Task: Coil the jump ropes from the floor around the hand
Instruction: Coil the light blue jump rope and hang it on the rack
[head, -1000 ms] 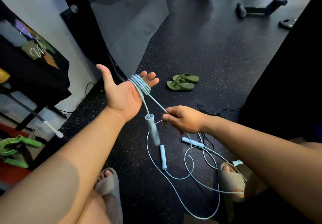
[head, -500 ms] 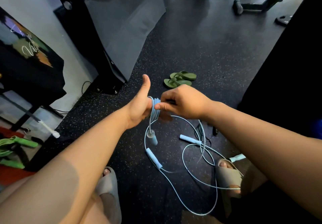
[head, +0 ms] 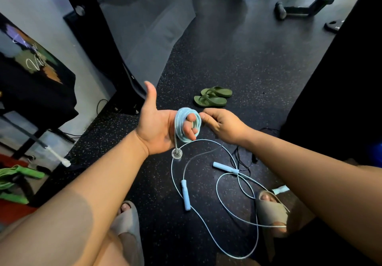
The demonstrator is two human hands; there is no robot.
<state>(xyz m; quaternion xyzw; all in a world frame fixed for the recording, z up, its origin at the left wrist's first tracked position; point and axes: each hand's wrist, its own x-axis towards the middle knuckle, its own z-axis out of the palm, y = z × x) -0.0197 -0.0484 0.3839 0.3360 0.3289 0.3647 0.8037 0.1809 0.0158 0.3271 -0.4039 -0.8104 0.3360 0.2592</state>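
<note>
The coil (head: 187,128) is sitting around the fingers of the left hand (head: 157,129), and the right hand (head: 223,125), just right of it, is pinching its edge. One handle (head: 177,153) is hanging below the coil. Loose rope (head: 172,174) is lying on the floor (head: 237,59) beneath both hands, with two more handles (head: 186,194) among its loops. Flip-flops (head: 213,97) are lying beyond the hands.

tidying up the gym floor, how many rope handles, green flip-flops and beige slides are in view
light blue cylindrical jump rope handles: 4, one half hidden
dark green rubber flip-flops: 2
beige slide sandals on the feet: 2
total: 8
</note>
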